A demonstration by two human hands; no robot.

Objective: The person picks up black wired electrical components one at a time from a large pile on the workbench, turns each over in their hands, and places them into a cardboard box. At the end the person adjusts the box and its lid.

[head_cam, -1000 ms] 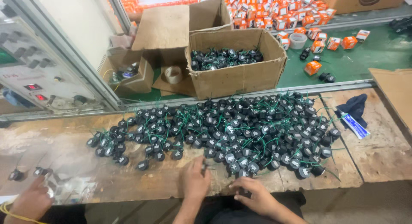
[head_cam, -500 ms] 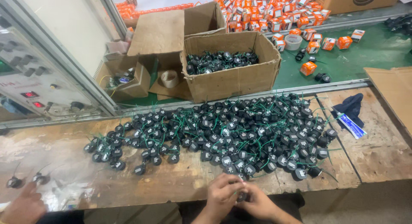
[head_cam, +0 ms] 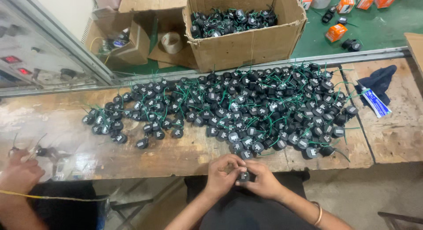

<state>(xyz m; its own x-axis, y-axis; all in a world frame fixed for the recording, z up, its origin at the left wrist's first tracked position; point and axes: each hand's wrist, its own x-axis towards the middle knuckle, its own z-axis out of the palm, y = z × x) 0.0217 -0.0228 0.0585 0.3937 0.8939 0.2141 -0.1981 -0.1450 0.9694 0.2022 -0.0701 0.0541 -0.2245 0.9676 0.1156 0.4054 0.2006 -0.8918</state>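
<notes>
Holding one small black part (head_cam: 243, 176) pinched between left hand (head_cam: 221, 177) and right hand (head_cam: 263, 182) just below the bench edge (head_cam: 176, 161), looks like fiddling with it, big pile (head_cam: 238, 109) right above the grip.

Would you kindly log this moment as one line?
left hand: on black part | right hand: on same part | pile of parts: on bench | box: behind
</notes>
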